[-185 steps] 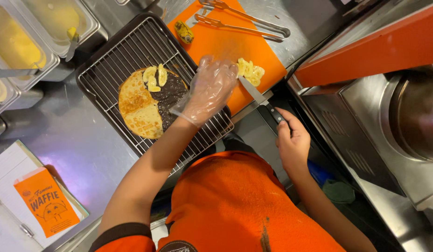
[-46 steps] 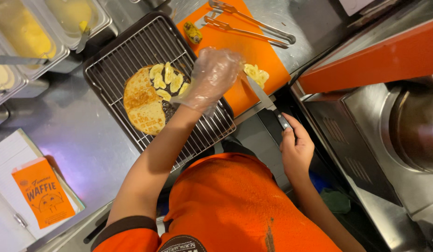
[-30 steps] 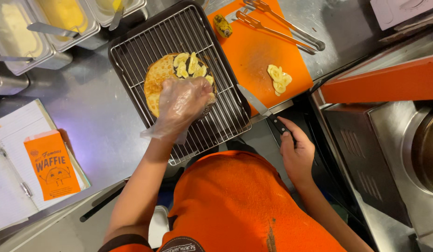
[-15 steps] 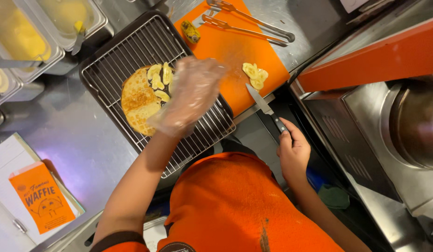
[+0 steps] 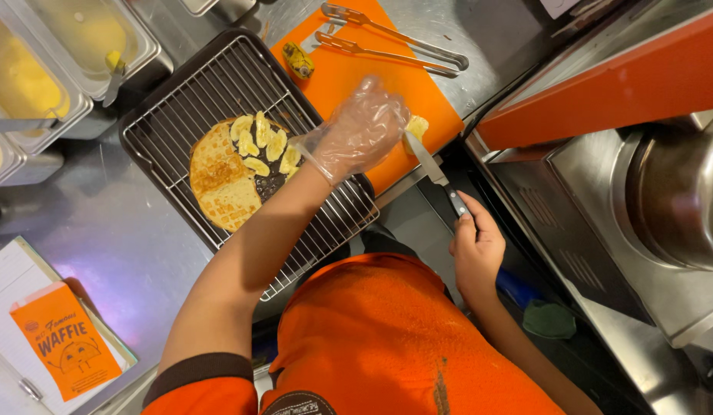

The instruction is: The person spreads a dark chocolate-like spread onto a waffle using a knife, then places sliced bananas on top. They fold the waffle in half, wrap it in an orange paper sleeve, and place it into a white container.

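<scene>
- Waffle [image 5: 222, 178] lies flat on the wire rack [image 5: 187, 100], which sits in a dark tray on the steel surface [image 5: 118, 253].
- It is round and golden brown, with little squares all over. One side has a dark spread on it.
- About 6 banana slices [image 5: 263, 142] already lie on the dark side. The other side is bare, so I think the topping job is about half done.
- More banana pieces [image 5: 416, 127] wait on the orange cutting board [image 5: 349, 73], so there is more to move or cut.
- Left hand [image 5: 360, 131] wears a clear plastic glove. It reaches over the board, right by the banana pieces. Its fingers are curled close together over the banana, but I cannot tell if they hold a piece.
- Right hand [image 5: 475, 250] has its fingers wrapped tight around the black handle of a knife [image 5: 435, 170]. The blade tip touches the banana pieces.
- A banana end piece [image 5: 298, 60] and 2 metal tongs [image 5: 387, 42] lie at the far side of the board.
</scene>
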